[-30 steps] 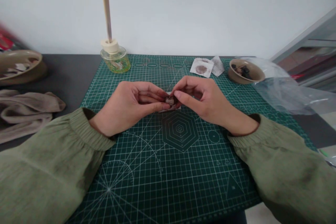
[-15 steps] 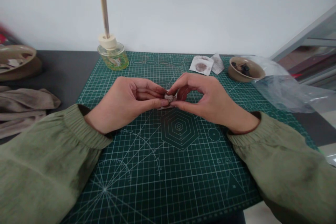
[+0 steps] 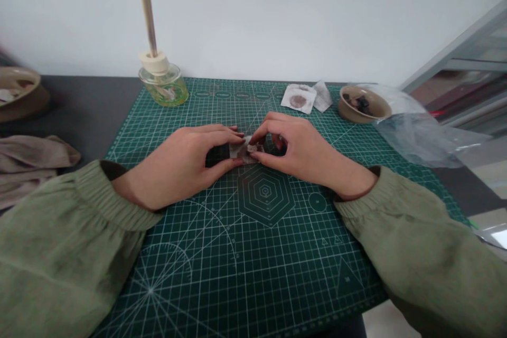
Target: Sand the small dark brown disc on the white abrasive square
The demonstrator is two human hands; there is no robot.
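From where I am looking down, my left hand (image 3: 178,166) and my right hand (image 3: 304,156) are facing each other and meeting near the middle of the mat. Both are pinching: my left thumb and fingertips are gripping one end of a small folded pale paper (image 3: 238,151), while my right thumb and forefinger are gripping the other end, beside a rough brownish fragment (image 3: 254,148). I cannot tell whether the fragment is wrapped in the paper or only lying against it.

The paper is hovering just above a dark green gridded cutting mat (image 3: 253,259), and a printed hexagon is lying just below my hands, toward 6 o'clock. My olive-green gathered sleeves (image 3: 59,253) are reaching in from 8 and 4 o'clock.

Toward 11 o'clock, a clear glass jar (image 3: 164,88) is standing on the mat, holding a tall pale stick (image 3: 146,5) through a cream collar. Toward 1 o'clock, a white paper square with a round brown stain (image 3: 298,98) is lying beside a crumpled white paper (image 3: 322,96). Toward 2 o'clock, a tan ceramic bowl (image 3: 381,115) is holding dark pieces, with a clear plastic bag (image 3: 415,140) lying against it. Toward 9 o'clock, a greyish-brown cloth (image 3: 31,158) is lying on the dark tabletop (image 3: 87,111), and a second ceramic bowl (image 3: 24,105) is sitting beyond it.
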